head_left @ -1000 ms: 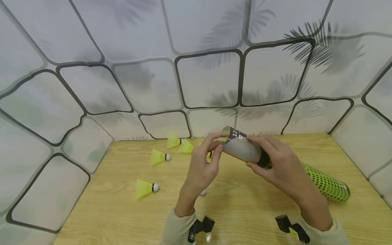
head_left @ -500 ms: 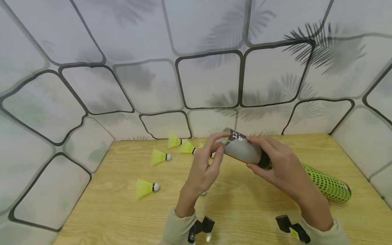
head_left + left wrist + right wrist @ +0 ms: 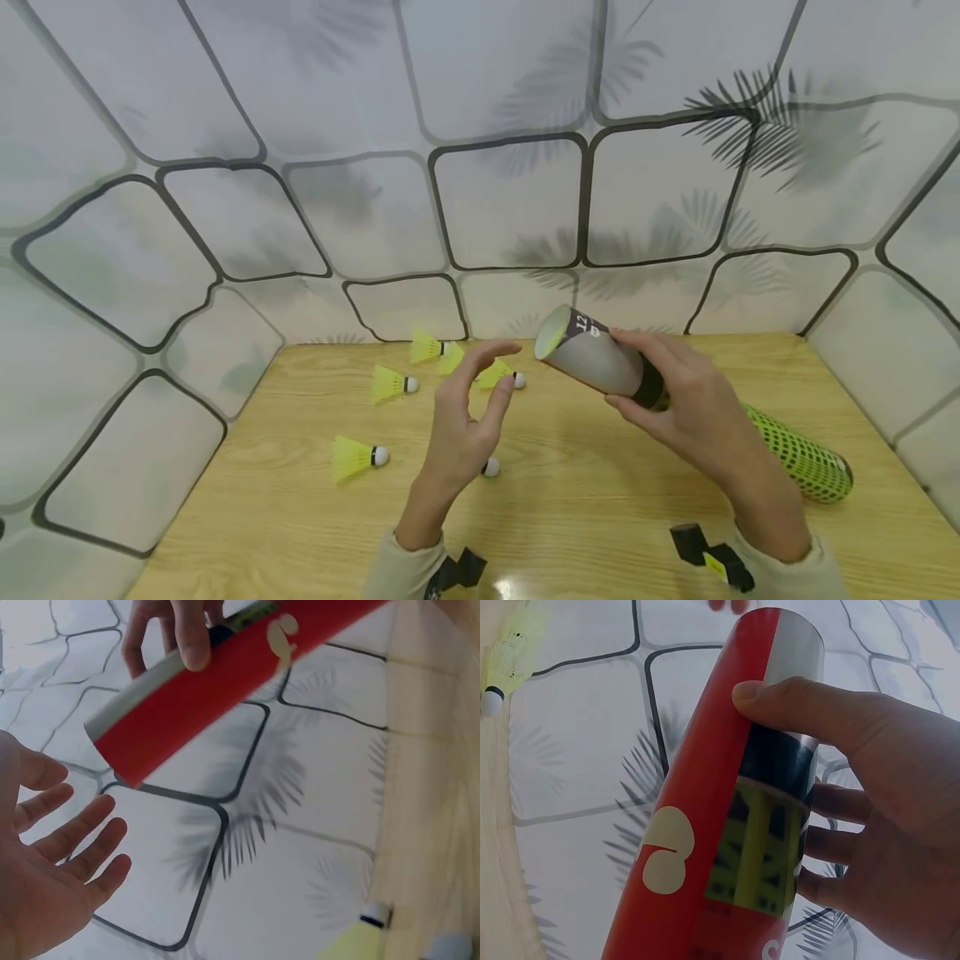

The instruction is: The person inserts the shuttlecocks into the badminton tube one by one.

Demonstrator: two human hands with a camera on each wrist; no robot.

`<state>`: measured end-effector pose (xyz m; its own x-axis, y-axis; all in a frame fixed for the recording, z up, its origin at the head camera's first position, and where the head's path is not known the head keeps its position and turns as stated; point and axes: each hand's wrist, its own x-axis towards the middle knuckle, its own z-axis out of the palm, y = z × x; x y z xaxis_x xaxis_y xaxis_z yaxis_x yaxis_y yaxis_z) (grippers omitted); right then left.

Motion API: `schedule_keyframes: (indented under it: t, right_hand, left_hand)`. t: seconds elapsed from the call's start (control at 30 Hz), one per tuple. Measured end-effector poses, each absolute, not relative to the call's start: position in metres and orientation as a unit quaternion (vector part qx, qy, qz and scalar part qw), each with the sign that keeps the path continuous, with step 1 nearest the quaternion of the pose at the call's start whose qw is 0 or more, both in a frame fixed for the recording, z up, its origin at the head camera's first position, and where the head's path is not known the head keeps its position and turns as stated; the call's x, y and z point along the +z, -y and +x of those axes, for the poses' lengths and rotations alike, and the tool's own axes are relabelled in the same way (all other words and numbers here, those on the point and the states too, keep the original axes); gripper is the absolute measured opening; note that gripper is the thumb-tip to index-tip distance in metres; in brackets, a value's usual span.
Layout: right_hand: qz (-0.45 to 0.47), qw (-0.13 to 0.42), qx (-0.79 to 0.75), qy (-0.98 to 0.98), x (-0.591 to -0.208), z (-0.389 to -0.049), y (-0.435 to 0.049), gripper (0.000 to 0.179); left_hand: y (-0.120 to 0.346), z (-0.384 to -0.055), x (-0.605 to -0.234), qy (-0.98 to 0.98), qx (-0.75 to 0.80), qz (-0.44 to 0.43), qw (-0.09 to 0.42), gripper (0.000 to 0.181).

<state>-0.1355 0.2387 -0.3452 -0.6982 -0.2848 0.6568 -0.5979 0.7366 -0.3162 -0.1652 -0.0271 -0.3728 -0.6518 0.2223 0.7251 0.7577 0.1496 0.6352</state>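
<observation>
My right hand (image 3: 693, 392) grips a badminton shuttlecock tube (image 3: 603, 362) by its upper part, thumb on one side and fingers on the other. The tube tilts, its uncapped mouth up and to the left; yellow-green shows inside. Past the hand, its green dotted lower part (image 3: 802, 457) runs down to the right. In the right wrist view the tube (image 3: 682, 825) shows a red side and a see-through strip. My left hand (image 3: 461, 425) hangs left of the mouth, apart from it, fingers spread and holding nothing. Beyond it lies a yellow shuttlecock (image 3: 517, 380) with a white tip.
Several more shuttlecocks lie on the wooden table (image 3: 262, 517): one at the left front (image 3: 360, 457), another further back (image 3: 393, 384), and a shuttlecock (image 3: 429, 346) near the back wall. A white tip (image 3: 491, 467) shows beside my left wrist. Patterned walls (image 3: 510, 200) enclose the table.
My left hand has left the tube's mouth and moved left and slightly down. The mouth is now in plain view. My right hand keeps its grip, nearly still.
</observation>
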Motion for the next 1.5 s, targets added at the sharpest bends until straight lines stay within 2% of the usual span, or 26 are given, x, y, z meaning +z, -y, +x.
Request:
schedule_keyframes:
  t: [0.6, 0.93, 1.2, 1.5]
  right_hand:
    - [0.249, 0.308, 0.272, 0.877, -0.341, -0.132, -0.242, 0.079]
    - [0.246, 0.306, 0.271, 0.879, -0.340, -0.132, -0.242, 0.079]
    - [0.244, 0.301, 0.268, 0.882, -0.341, -0.130, -0.242, 0.080]
    - [0.240, 0.300, 0.265, 0.884, -0.341, -0.131, -0.243, 0.081]
  left_hand:
    - [0.089, -0.156, -0.418, 0.850, -0.426, -0.242, 0.191, 0.032]
    - [0.104, -0.147, -0.440, 0.899, -0.386, -0.187, 0.089, 0.037]
    - [0.103, -0.149, -0.449, 0.906, -0.365, -0.204, 0.070, 0.034]
    - [0.104, -0.155, -0.454, 0.905, -0.365, -0.215, 0.037, 0.022]
